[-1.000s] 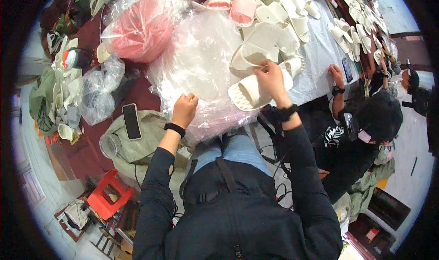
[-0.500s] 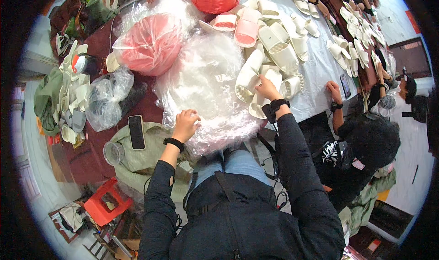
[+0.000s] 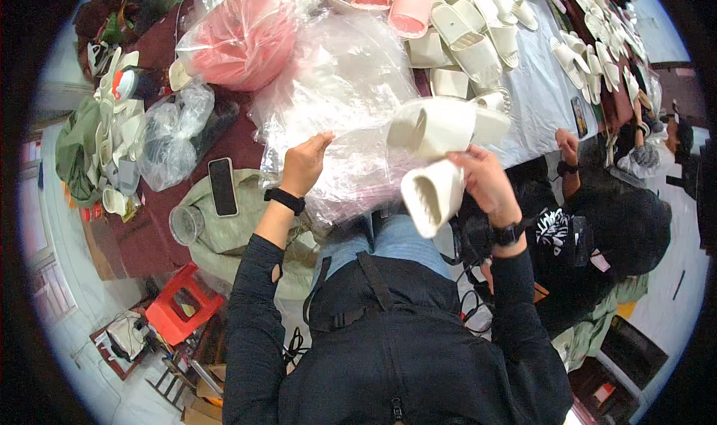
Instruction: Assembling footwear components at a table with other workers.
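Note:
My left hand (image 3: 305,165) rests at the near left part of a pile of clear plastic bags (image 3: 351,74), thumb and fingers pinched on a bag's film. On the right, my right hand (image 3: 485,182) grips a white slipper (image 3: 433,195), raised above the near table edge. A second white slipper (image 3: 433,126), smeared by motion, is just beyond my fingers; whether they hold it too is unclear. Farther off lie more white slippers (image 3: 474,55) and a pink slipper (image 3: 411,7).
A red bundle in clear plastic (image 3: 239,44) sits far left. A phone (image 3: 222,186) and a clear cup (image 3: 187,223) lie on green cloth. A red stool (image 3: 183,302) stands lower left. At right a person in black (image 3: 620,223) sits close to my arm.
My right hand has lifted a white slipper off the pile and drawn it nearer. My left hand's fingers have closed together on the plastic. The view has shifted slightly.

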A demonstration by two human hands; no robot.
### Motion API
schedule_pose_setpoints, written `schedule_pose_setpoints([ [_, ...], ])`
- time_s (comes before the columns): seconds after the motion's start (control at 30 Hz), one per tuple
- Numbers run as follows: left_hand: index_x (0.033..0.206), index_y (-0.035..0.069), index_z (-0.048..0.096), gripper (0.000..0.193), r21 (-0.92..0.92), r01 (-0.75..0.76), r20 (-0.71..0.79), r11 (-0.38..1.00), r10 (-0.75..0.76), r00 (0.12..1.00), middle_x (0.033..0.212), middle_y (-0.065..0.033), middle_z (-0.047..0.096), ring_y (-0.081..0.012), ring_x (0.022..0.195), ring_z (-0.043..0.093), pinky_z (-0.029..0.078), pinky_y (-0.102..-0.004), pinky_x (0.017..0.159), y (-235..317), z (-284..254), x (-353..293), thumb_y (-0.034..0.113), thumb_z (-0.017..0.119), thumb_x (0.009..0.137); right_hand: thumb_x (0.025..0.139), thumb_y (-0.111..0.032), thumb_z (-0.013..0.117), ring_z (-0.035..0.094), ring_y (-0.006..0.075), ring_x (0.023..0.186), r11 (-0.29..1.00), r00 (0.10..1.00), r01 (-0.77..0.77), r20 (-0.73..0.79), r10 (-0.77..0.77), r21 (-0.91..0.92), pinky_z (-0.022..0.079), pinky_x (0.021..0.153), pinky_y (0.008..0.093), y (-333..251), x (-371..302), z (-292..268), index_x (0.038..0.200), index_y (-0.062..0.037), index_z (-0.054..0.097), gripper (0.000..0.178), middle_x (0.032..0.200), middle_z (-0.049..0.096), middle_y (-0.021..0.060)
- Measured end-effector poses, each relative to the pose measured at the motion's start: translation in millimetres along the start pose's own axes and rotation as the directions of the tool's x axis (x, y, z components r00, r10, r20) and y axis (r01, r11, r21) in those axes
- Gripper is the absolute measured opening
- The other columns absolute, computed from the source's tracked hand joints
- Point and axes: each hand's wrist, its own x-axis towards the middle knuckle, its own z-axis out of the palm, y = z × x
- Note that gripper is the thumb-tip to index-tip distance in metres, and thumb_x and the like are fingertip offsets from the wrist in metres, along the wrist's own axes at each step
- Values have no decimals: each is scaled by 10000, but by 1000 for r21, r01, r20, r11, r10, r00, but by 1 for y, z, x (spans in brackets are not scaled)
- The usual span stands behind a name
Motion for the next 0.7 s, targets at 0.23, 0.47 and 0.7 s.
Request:
schedule_pose_setpoints([
  [0.23, 1026, 22, 605, 215, 108, -195, -156, 975, 210, 965, 1020, -159, 633, -320, 983, 602, 480, -387, 884, 18, 4, -8, -25, 537, 828, 884, -87, 551, 607, 138, 840, 909, 951, -270, 236, 201, 316, 493, 757, 268, 66, -11, 27, 1015, 37, 554, 180, 943, 626, 82],
  [0.47, 1103, 3, 579, 293, 208, -301, -52, 930, 318, 947, 1097, -144, 616, -297, 1026, 592, 479, -381, 891, 35, 2, -28, -25, 521, 818, 826, -43, 601, 574, 89, 673, 986, 988, 80, -144, -59, 149, 450, 622, 207, 90, 14, 49, 946, 32, 574, 144, 797, 628, 54],
  [0.7, 1098, 58, 593, 260, 216, -314, 6, 925, 320, 947, 1166, -167, 578, -344, 1144, 508, 421, -376, 944, 62, 12, -35, 23, 513, 853, 834, -46, 596, 558, 68, 687, 972, 972, 177, -182, -148, 155, 437, 620, 198, 97, -12, 42, 930, 23, 582, 119, 813, 625, 40],
])
